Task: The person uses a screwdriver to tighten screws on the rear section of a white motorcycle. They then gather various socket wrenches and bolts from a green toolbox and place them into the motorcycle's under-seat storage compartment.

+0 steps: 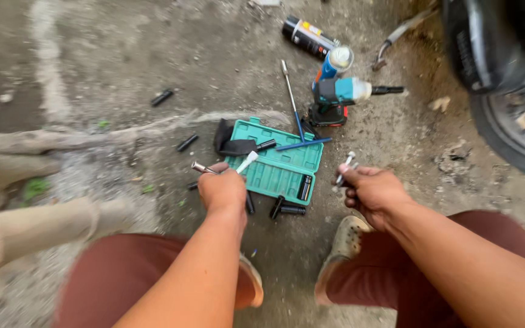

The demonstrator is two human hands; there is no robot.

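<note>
Our left fingers (221, 189) grasp a metal tool (205, 169) and our right fingers (366, 188) bolts (346, 167), the green case (277, 165) lying between them on gritty concrete floor (116, 61).

We see our left hand (223, 191) closed around a thin metal tool (203, 168) and a white-tipped tool (247, 161), just at the edge of a green plastic tool case (277, 167) that lies open on the dirt floor (110, 67). Our right hand (372, 191) is closed around small metal bolts (345, 167), near the right side of the case. Black sockets (288, 209) lie beside the case. Behind it stand a teal power drill (338, 97) and two spray cans (320, 45). A tyre (505, 130) is at the right.
</note>
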